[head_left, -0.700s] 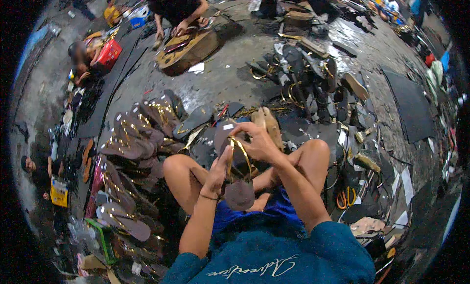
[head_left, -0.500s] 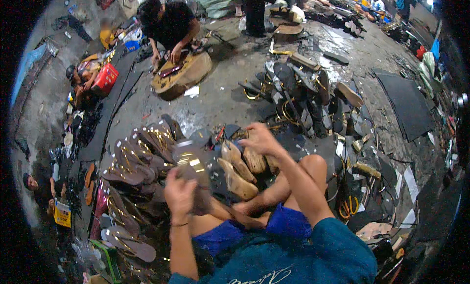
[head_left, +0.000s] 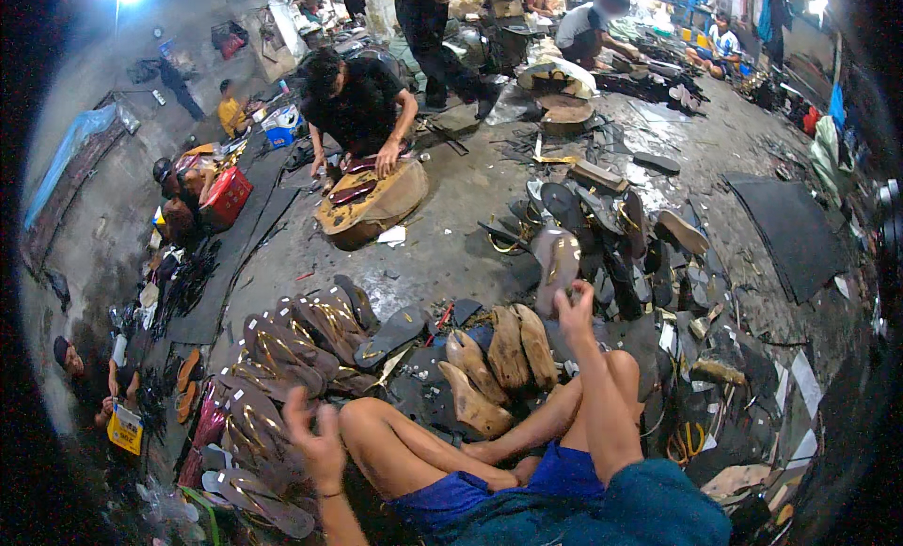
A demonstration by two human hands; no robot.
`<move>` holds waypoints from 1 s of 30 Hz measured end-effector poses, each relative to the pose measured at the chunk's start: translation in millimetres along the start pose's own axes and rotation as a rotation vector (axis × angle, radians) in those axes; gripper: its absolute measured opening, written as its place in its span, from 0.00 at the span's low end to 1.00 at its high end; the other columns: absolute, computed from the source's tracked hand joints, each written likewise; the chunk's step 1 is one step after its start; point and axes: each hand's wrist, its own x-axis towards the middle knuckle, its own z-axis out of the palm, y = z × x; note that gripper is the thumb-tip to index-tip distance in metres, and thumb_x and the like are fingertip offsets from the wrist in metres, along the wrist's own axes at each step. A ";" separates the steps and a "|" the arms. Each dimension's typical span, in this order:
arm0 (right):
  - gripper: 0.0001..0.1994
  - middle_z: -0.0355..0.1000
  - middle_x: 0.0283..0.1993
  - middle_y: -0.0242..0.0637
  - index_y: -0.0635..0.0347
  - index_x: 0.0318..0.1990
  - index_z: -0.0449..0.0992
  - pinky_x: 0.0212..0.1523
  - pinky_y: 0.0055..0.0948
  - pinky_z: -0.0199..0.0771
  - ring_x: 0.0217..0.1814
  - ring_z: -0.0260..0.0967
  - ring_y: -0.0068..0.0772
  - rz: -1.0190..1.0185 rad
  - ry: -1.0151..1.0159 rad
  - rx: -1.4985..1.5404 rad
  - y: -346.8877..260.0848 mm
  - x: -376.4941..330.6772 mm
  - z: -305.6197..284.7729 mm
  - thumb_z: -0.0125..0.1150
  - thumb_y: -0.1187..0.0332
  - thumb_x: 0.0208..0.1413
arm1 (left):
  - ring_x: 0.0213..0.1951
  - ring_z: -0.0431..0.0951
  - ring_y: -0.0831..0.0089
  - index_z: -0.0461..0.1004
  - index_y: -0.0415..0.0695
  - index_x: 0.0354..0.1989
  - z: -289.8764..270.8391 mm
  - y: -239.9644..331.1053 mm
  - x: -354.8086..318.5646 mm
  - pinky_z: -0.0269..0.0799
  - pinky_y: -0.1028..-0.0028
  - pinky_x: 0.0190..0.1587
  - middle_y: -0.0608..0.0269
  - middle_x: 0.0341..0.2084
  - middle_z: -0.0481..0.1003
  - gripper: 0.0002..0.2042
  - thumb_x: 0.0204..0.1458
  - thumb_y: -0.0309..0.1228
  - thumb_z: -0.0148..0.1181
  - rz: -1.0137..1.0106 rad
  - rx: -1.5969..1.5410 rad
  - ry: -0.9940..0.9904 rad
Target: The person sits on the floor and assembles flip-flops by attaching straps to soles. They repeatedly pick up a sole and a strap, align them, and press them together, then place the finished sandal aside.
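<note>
Right hand has swung rightward, away from the wooden lasts; brown sandal shows just beyond its fingers, whether gripped cannot tell. Left hand: fingers apart, empty. Risk: hasty release or loose hold could send sandal skidding into dark footwear pile.

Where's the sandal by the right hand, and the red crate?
Sandal [head_left: 557,267]: head view, on the middle of its sole.
Red crate [head_left: 227,200]: head view, on its side wall.
</note>
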 end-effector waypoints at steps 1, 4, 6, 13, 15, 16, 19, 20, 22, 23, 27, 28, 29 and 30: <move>0.24 0.66 0.47 0.35 0.57 0.54 0.58 0.44 0.29 0.72 0.44 0.67 0.27 0.386 -0.376 0.575 -69.2 -54.0 23.9 0.64 0.70 0.53 | 0.57 0.67 0.60 0.62 0.35 0.60 8.6 -33.0 -13.7 0.63 0.67 0.59 0.52 0.55 0.67 0.28 0.49 0.28 0.61 0.167 -0.179 -0.021; 0.22 0.63 0.54 0.34 0.54 0.55 0.64 0.57 0.32 0.63 0.57 0.61 0.31 0.228 -1.018 0.278 -138.4 -145.5 -6.8 0.63 0.68 0.53 | 0.41 0.75 0.65 0.67 0.37 0.56 45.0 32.4 -24.0 0.70 0.68 0.43 0.56 0.36 0.75 0.31 0.41 0.32 0.69 -0.043 -0.401 -0.243; 0.21 0.62 0.56 0.32 0.56 0.54 0.65 0.59 0.28 0.62 0.57 0.61 0.28 0.328 -1.322 0.291 -167.5 -199.9 -29.0 0.64 0.62 0.56 | 0.30 0.78 0.66 0.72 0.39 0.50 52.6 73.0 -31.7 0.73 0.68 0.35 0.59 0.26 0.79 0.28 0.38 0.35 0.72 -0.106 -0.297 -0.272; 0.13 0.74 0.42 0.41 0.65 0.47 0.71 0.41 0.27 0.73 0.42 0.73 0.27 -0.027 -0.858 0.146 -243.2 -228.6 -37.0 0.60 0.76 0.54 | 0.36 0.79 0.64 0.68 0.36 0.51 38.9 39.3 -92.2 0.74 0.68 0.40 0.53 0.34 0.77 0.21 0.47 0.27 0.63 0.039 -0.216 -0.548; 0.08 0.75 0.34 0.44 0.67 0.38 0.75 0.37 0.28 0.74 0.34 0.75 0.31 -0.003 -0.842 0.124 -273.3 -235.3 -35.6 0.62 0.79 0.48 | 0.35 0.79 0.58 0.69 0.36 0.50 37.5 24.4 -105.8 0.75 0.67 0.39 0.49 0.33 0.77 0.21 0.46 0.26 0.63 0.107 -0.180 -0.576; 0.08 0.75 0.33 0.43 0.67 0.38 0.75 0.36 0.28 0.74 0.34 0.75 0.31 -0.084 -0.868 0.070 -264.6 -236.6 -36.6 0.62 0.78 0.48 | 0.35 0.79 0.55 0.70 0.36 0.50 38.9 26.5 -108.0 0.75 0.66 0.39 0.48 0.33 0.76 0.21 0.45 0.26 0.62 0.295 -0.111 -0.512; 0.10 0.75 0.32 0.42 0.67 0.38 0.75 0.33 0.29 0.74 0.33 0.75 0.32 -0.221 -0.903 -0.034 -235.8 -246.3 -45.4 0.66 0.75 0.47 | 0.38 0.79 0.47 0.69 0.34 0.51 36.7 30.7 -116.7 0.76 0.64 0.42 0.44 0.38 0.76 0.22 0.46 0.25 0.60 0.334 -0.123 -0.456; 0.12 0.75 0.32 0.42 0.67 0.37 0.75 0.32 0.29 0.74 0.33 0.75 0.33 -0.200 -0.885 -0.031 -234.9 -249.4 -48.4 0.68 0.74 0.46 | 0.39 0.79 0.47 0.68 0.33 0.52 37.7 28.8 -118.3 0.76 0.64 0.43 0.44 0.39 0.76 0.22 0.46 0.25 0.60 0.401 -0.145 -0.419; 0.15 0.74 0.35 0.42 0.64 0.40 0.75 0.32 0.33 0.74 0.34 0.74 0.37 -0.196 -0.889 -0.030 -240.9 -247.5 -55.4 0.71 0.70 0.45 | 0.43 0.78 0.50 0.67 0.34 0.54 38.2 13.4 -123.0 0.75 0.65 0.46 0.46 0.42 0.76 0.24 0.45 0.23 0.60 0.344 -0.123 -0.571; 0.17 0.74 0.37 0.42 0.62 0.43 0.75 0.34 0.35 0.74 0.36 0.73 0.40 -0.212 -0.911 -0.030 -253.2 -239.3 -62.3 0.70 0.68 0.45 | 0.44 0.78 0.51 0.67 0.34 0.54 36.1 8.1 -126.2 0.74 0.65 0.48 0.47 0.43 0.76 0.25 0.44 0.23 0.60 0.312 -0.110 -0.644; 0.23 0.72 0.48 0.43 0.61 0.46 0.74 0.49 0.38 0.72 0.50 0.71 0.40 0.106 -1.071 0.240 -326.7 -214.3 -88.7 0.75 0.68 0.40 | 0.48 0.78 0.61 0.66 0.38 0.57 22.3 16.1 -128.8 0.71 0.68 0.52 0.50 0.47 0.75 0.27 0.45 0.24 0.62 0.180 -0.525 -0.756; 0.24 0.71 0.51 0.44 0.61 0.48 0.74 0.53 0.37 0.71 0.54 0.70 0.40 -0.121 -1.209 0.161 -310.2 -208.6 -92.5 0.74 0.69 0.41 | 0.48 0.78 0.62 0.67 0.38 0.56 13.5 23.2 -131.9 0.71 0.69 0.52 0.52 0.47 0.75 0.26 0.46 0.27 0.64 0.201 -0.496 -0.826; 0.26 0.70 0.54 0.44 0.61 0.51 0.73 0.56 0.36 0.70 0.57 0.69 0.40 -0.358 -1.320 0.109 -293.8 -202.4 -96.3 0.74 0.70 0.41 | 0.48 0.78 0.64 0.68 0.39 0.56 4.4 29.8 -135.2 0.71 0.69 0.53 0.53 0.47 0.75 0.26 0.47 0.29 0.65 0.221 -0.466 -0.896; 0.26 0.70 0.55 0.43 0.61 0.52 0.73 0.57 0.36 0.69 0.57 0.69 0.40 -0.307 -1.346 0.107 -291.3 -207.5 -101.0 0.73 0.70 0.42 | 0.48 0.77 0.65 0.69 0.39 0.55 -1.6 33.0 -136.7 0.71 0.70 0.53 0.55 0.47 0.75 0.25 0.48 0.31 0.66 0.243 -0.429 -0.963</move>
